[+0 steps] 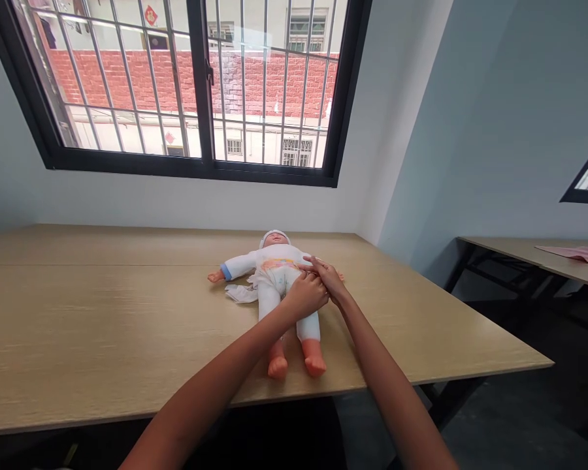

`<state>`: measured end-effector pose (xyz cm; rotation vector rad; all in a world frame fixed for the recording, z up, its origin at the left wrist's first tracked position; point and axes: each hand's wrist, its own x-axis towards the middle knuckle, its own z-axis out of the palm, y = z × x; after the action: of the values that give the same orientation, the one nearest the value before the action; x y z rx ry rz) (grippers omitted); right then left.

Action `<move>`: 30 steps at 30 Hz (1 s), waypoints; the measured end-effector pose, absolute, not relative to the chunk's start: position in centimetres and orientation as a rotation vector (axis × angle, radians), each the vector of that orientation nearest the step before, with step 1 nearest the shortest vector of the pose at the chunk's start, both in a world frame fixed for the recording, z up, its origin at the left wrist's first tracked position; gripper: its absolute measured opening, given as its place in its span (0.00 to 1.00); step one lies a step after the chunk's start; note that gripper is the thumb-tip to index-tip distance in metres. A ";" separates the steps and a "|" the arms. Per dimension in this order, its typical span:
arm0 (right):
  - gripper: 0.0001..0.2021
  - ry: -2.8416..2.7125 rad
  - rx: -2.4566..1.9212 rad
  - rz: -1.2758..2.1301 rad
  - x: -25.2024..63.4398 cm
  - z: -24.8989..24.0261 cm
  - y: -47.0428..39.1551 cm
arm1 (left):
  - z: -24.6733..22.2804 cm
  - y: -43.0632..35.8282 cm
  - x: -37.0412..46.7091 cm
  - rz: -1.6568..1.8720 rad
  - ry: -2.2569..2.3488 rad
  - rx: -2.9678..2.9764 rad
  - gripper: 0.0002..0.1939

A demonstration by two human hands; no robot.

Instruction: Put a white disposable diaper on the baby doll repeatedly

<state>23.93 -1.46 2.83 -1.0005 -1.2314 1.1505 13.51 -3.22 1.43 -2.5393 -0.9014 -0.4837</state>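
Note:
A baby doll (307, 326) in white clothes and a white cap lies on its back, its head toward the window and its bare feet toward me. Around its hips is a white diaper (279, 277) with a coloured print at the waist. A loose white flap (242, 293) spreads onto the tabletop on the left. My left hand (308, 292) is closed at the doll's hip on the right side; what its fingers grip is hidden. Touching it, my right hand (327, 275) has its fingers stretched out over the doll's waist on the same side.
The doll lies on a wooden table (127, 326), whose front edge is just beyond its feet. A barred window (206, 166) is in the wall behind. Another table (509, 251) at the right bears a pink striped cloth (575, 253).

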 end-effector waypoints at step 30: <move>0.17 -1.057 -1.007 0.689 24.4 0.5 0.2 | 1.3 1.2 -3.0 -1.713 -1.916 -2.815 0.18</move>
<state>24.42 0.25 0.53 -1.0075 -1.0569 0.6892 -3.00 1.24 1.25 -2.8150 -1.9158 -1.7128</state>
